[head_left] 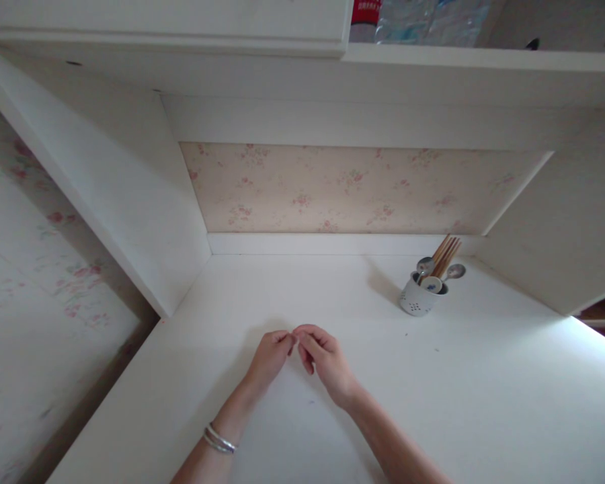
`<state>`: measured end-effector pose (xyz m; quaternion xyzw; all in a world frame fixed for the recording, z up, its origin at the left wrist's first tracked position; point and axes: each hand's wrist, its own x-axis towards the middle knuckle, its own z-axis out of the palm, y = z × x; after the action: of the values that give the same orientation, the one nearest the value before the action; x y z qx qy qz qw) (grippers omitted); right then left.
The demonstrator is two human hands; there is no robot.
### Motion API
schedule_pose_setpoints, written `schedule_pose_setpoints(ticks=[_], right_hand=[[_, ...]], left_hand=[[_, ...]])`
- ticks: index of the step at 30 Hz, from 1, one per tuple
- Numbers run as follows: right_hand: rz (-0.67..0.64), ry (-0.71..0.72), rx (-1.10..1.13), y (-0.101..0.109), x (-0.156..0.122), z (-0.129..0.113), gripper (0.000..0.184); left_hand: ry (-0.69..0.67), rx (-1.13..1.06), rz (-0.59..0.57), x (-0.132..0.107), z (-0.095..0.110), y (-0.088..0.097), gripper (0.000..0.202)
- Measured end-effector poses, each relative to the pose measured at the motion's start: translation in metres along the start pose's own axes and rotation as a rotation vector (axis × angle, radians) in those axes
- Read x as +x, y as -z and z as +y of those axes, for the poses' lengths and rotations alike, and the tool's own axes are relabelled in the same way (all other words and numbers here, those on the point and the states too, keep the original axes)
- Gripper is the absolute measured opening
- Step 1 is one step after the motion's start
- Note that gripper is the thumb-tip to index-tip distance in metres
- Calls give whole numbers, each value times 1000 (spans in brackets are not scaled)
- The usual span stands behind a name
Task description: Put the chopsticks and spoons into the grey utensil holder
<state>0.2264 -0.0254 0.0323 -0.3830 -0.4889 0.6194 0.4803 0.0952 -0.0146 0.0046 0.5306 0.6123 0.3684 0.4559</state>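
Note:
My left hand [271, 355] is closed, thumb against curled fingers, above the white tabletop [191, 376]. Its fingertips meet those of my right hand [327, 357], which is bent into a pinch. Whatever may be between the fingertips is hidden or too small to make out. A silver bangle [219, 438] circles my left wrist. Beyond my right hand, toward the back right, stands a white perforated utensil holder [416, 300]. In it are several wooden chopsticks [448, 254], metal spoons [455, 271] and a white spoon with a blue mark [431, 285].
White side panels [126, 195] rise at left and right, with floral wallpaper [327, 191] at the back. Overhead hang a white cabinet [171, 23] and a shelf [484, 60] holding clear plastic bottles [408, 20] and a red-labelled one [366, 12]. Small dark specks lie near the holder.

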Motion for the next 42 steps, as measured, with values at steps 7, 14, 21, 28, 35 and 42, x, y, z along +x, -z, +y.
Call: schedule_pose_setpoints(ticks=[7, 14, 21, 28, 35, 42], right_hand=[[245, 98, -382, 47, 16, 45, 34], [120, 87, -577, 33, 9, 45, 30], [99, 110, -585, 36, 10, 47, 31], [77, 105, -603, 35, 10, 48, 30], [39, 127, -629, 34, 8, 43, 29], [22, 135, -645, 33, 6, 42, 29]], left_hand=[[-8, 53, -8, -1, 2, -1, 44], [-30, 42, -19, -2, -1, -1, 44], [-31, 57, -31, -2, 0, -1, 45], [-35, 56, -28, -2, -1, -1, 43], [-32, 61, -37, -2, -2, -1, 44], [-43, 58, -44, -1, -3, -1, 45]])
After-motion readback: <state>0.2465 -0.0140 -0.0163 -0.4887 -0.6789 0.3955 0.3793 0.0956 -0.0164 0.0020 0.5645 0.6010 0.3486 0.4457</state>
